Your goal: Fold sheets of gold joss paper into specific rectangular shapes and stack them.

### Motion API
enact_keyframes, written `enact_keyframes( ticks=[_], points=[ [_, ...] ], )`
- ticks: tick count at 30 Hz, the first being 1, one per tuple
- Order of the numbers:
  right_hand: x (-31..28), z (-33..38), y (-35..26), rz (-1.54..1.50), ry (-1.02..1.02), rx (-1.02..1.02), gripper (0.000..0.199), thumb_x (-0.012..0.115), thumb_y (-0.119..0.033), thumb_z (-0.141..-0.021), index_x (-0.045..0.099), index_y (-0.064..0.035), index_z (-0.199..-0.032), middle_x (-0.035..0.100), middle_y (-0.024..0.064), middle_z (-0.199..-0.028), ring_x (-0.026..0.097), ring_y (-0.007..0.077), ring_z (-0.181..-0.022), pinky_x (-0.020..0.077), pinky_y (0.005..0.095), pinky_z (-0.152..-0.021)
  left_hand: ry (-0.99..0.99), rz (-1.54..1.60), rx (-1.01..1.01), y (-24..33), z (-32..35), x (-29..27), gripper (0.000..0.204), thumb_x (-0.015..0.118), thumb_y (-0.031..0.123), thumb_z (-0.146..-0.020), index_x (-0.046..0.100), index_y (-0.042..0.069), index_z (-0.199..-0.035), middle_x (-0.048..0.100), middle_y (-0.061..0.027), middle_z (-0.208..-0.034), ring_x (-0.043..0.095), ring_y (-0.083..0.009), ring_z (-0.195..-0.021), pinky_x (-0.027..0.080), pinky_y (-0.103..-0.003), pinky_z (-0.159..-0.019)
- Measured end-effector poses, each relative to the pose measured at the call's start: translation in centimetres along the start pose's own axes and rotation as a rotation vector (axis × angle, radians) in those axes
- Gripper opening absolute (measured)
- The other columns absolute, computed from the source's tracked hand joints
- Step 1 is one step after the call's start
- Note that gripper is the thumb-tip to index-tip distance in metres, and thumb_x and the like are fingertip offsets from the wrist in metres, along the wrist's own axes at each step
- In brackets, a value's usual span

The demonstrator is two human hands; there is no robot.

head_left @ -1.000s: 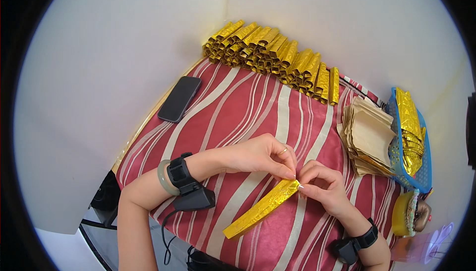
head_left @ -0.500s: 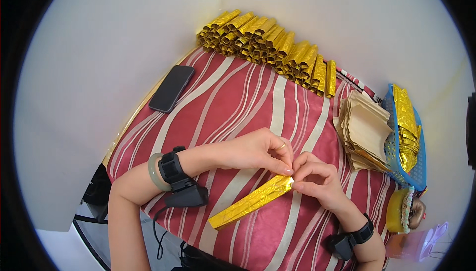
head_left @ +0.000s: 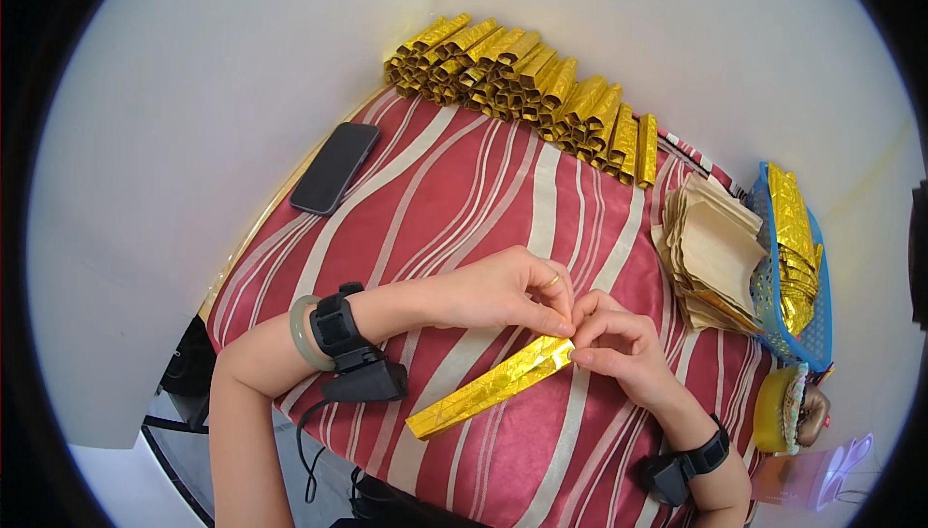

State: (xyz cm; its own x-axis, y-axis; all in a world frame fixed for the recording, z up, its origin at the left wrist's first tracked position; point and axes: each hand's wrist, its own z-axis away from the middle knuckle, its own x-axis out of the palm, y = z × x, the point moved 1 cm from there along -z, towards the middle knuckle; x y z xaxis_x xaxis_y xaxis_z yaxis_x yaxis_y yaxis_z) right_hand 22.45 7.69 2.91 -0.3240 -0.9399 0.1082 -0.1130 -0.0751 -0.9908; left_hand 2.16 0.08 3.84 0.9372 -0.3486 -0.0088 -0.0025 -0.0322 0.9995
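Observation:
A long folded strip of gold foil paper [head_left: 488, 388] lies slantwise over the striped cloth, its near end pointing down and left. My left hand [head_left: 512, 293] pinches its upper right end between thumb and fingers. At that same end, my right hand [head_left: 621, 346] grips the foil's edge from the right, thumb below and fingers above. The fingertips of both hands almost meet there and cover the very tip of the strip.
Gold folded paper tubes [head_left: 522, 79] are heaped at the far edge of the red striped cloth [head_left: 454, 199]. A phone [head_left: 335, 169] lies far left. On the right are a stack of brown paper [head_left: 710, 253], a blue basket [head_left: 820, 320] holding gold paper, and a yellow container [head_left: 773, 410].
The gold strip has turned slightly in my fingers, and its creased face now looks flatter. Both hands keep almost the same place.

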Motion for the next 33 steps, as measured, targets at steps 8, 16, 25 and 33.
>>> enact_keyframes(
  ticks=[8,16,25,33],
  points=[
    [-0.11,-0.01,-0.02,0.03,0.006,0.023,0.005,0.069,-0.001,-0.084,0.067,-0.0006,-0.088,0.053,0.0039,-0.106,0.052,0.0117,-0.099,0.042,0.0251,-0.086,0.029,-0.055,0.062,-0.16,-0.14,0.23,0.011,0.073,0.011,-0.082,0.069,0.001,-0.081,0.061,-0.0031,-0.09,0.057,-0.0102,-0.085,0.045,-0.026,-0.081],
    [-0.25,-0.08,0.02,0.1,0.01,0.04,0.004,0.07,-0.005,-0.085,0.069,-0.0022,-0.088,0.052,0.0032,-0.107,0.052,0.0111,-0.1,0.0411,0.0258,-0.088,0.034,-0.071,0.063,-0.13,-0.12,0.43,0.01,0.072,0.011,-0.082,0.069,0.001,-0.08,0.062,-0.0031,-0.09,0.058,-0.0107,-0.087,0.045,-0.027,-0.082],
    [-0.1,-0.07,0.23,0.009,0.053,0.022,0.011,0.067,-0.002,-0.088,0.068,0.0008,-0.098,0.053,0.0044,-0.11,0.052,0.012,-0.104,0.0439,0.0261,-0.091,0.054,-0.03,0.047,-0.28,-0.13,-0.23,0.01,0.069,0.01,-0.087,0.067,0.001,-0.084,0.06,-0.0033,-0.094,0.056,-0.0103,-0.09,0.044,-0.026,-0.084],
    [-0.13,-0.12,0.35,0.034,0.044,0.01,0.014,0.068,-0.001,-0.088,0.068,0.0014,-0.102,0.054,0.0045,-0.111,0.054,0.0121,-0.104,0.046,0.0257,-0.092,0.06,0.031,0.007,-0.54,-0.2,-0.28,0.011,0.068,0.01,-0.088,0.066,0.001,-0.084,0.059,-0.0028,-0.094,0.055,-0.0105,-0.092,0.043,-0.026,-0.087]
  ],
)
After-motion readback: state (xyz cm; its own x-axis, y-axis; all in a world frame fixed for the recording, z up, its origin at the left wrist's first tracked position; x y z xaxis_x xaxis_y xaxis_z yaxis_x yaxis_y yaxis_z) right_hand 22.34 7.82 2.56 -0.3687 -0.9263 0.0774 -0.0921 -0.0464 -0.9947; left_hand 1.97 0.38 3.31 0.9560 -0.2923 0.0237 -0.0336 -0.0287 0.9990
